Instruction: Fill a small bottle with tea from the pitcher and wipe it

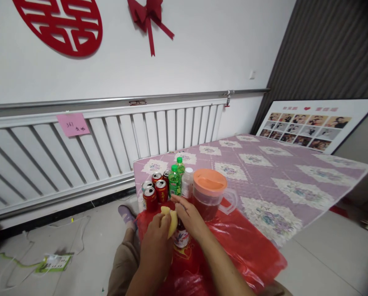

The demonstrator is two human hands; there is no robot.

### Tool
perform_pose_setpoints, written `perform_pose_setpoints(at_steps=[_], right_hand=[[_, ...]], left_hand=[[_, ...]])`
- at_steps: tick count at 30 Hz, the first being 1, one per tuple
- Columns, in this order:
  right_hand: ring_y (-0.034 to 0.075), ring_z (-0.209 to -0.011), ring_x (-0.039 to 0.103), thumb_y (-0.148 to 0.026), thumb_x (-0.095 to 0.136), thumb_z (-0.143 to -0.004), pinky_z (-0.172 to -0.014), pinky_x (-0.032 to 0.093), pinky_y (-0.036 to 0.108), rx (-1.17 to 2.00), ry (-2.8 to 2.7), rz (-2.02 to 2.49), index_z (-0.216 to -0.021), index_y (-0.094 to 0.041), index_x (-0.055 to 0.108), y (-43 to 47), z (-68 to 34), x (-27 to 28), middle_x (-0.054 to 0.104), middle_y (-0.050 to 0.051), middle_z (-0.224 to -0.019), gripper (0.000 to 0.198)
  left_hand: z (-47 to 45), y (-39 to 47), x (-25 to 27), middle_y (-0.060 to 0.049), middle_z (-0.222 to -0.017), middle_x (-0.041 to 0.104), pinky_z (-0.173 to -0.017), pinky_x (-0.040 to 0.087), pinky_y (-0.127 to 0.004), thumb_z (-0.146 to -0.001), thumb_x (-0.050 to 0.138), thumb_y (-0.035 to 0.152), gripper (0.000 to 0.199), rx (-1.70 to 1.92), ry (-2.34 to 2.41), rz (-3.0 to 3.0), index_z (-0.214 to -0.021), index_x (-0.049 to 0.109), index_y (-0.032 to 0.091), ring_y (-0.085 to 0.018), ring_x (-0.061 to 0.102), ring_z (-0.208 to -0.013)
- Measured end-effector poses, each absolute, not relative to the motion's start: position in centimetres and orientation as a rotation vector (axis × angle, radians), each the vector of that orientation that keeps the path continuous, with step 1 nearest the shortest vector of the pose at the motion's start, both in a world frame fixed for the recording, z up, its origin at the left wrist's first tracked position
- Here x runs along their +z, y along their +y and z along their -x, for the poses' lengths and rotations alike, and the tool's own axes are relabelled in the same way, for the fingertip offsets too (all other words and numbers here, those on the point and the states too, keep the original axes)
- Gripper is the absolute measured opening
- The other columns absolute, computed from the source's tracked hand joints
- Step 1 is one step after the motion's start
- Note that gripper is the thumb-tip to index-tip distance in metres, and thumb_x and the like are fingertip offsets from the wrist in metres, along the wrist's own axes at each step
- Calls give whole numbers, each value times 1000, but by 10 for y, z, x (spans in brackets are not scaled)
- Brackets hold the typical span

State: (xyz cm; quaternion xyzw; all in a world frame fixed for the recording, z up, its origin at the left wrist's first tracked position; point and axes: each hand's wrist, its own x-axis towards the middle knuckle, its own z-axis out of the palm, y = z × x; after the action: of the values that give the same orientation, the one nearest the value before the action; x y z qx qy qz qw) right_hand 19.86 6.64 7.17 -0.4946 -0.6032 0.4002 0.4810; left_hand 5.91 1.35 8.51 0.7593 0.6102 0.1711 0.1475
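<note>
Both forearms are left bare, with no sleeve seen down to the left hand (pixel 155 242) and the right hand (pixel 190 220), while khaki trousers (pixel 124 263) are worn on the legs and a purple slipper (pixel 126 213) over a pale pink sock on one foot.

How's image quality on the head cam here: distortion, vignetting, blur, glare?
Head view: strong wide-angle bend, the radiator rails and bed edge lean and curve; corners darken, worst at right by the dark curtain. Light is soft and even, with no hard shadows. Mild sheen on the red plastic sheet. Left hand and right hand around the bottle look slightly soft; can labels are unreadable.
</note>
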Motion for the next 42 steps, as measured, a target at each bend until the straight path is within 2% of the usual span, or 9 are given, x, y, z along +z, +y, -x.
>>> perform_pose_setpoints(at_steps=[10, 16, 20, 24, 27, 30, 33, 36, 42], right_hand=[[25, -122, 59, -39, 49, -88, -108, 39, 45, 984, -1455, 1185, -128, -16, 62, 69, -201, 72, 64, 13, -131, 48], [25, -119, 60, -41, 50, -88, -108, 38, 46, 985, -1448, 1194, -126, -17, 64, 66, -200, 79, 70, 10, -122, 47], [25, -118, 61, -41, 51, -88, -108, 37, 47, 986, -1449, 1188, -124, -16, 65, 64, -199, 82, 70, 11, -121, 46], [27, -116, 62, -45, 55, -86, -106, 39, 47, 992, -1418, 1190, -124, -17, 65, 62, -199, 83, 71, 11, -119, 48], [28, -114, 62, -47, 57, -85, -104, 41, 47, 999, -1371, 1201, -129, -15, 60, 63, -198, 79, 70, 14, -119, 55], [28, -117, 61, -53, 58, -83, -104, 42, 46, 996, -1306, 1193, -137, -14, 51, 66, -199, 73, 66, 17, -126, 67], [27, -130, 51, -59, 55, -83, -107, 40, 44, 958, -1210, 1170, -146, -17, 38, 62, -206, 69, 53, 18, -142, 78], [25, -138, 41, -60, 56, -84, -113, 33, 44, 859, -1036, 1136, -146, -21, 35, 46, -216, 69, 44, 16, -150, 76], [28, -127, 54, -64, 62, -80, -109, 40, 46, 1016, -842, 1143, -138, -25, 46, -17, -215, 56, 59, 15, -136, 72]], left_hand=[[-63, -5, 82, -10, -141, 52, -106, 40, -40, -82, 37, 6, 59, 332, 1704, -2215, -136, 51, 25, -26, 50, -125], [-59, -17, 64, -4, -136, 56, -104, 44, -36, -70, 44, 2, 68, 384, 1524, -2246, -131, 55, 29, -23, 54, -120], [-55, -25, 54, -7, -138, 55, -108, 42, -37, -62, 48, 1, 75, 391, 1336, -2164, -133, 54, 25, -24, 53, -123], [-46, -28, 50, -11, -139, 55, -115, 35, -37, -60, 50, 3, 77, 631, 1171, -1987, -136, 51, 17, -24, 49, -131], [-39, -28, 48, -10, -142, 54, -113, 38, -38, -65, 52, 10, 74, 775, 1152, -1730, -138, 45, 18, -24, 51, -130], [-33, -28, 49, -9, -134, 61, -100, 50, -36, -71, 55, 21, 69, 815, 1168, -1424, -139, 43, 19, -25, 62, -116], [-26, -27, 55, -8, -119, 70, -87, 57, -34, -77, 56, 35, 62, 833, 1142, -1232, -136, 46, 19, -24, 70, -100], [-19, -25, 65, -6, -110, 74, -86, 57, -35, -78, 60, 43, 55, 896, 1193, -1251, -129, 54, 22, -24, 70, -100], [-29, -25, 57, -10, -108, 75, -85, 57, -40, -76, 60, 61, 61, 994, 1129, -1049, -122, 59, 21, -28, 70, -98]])
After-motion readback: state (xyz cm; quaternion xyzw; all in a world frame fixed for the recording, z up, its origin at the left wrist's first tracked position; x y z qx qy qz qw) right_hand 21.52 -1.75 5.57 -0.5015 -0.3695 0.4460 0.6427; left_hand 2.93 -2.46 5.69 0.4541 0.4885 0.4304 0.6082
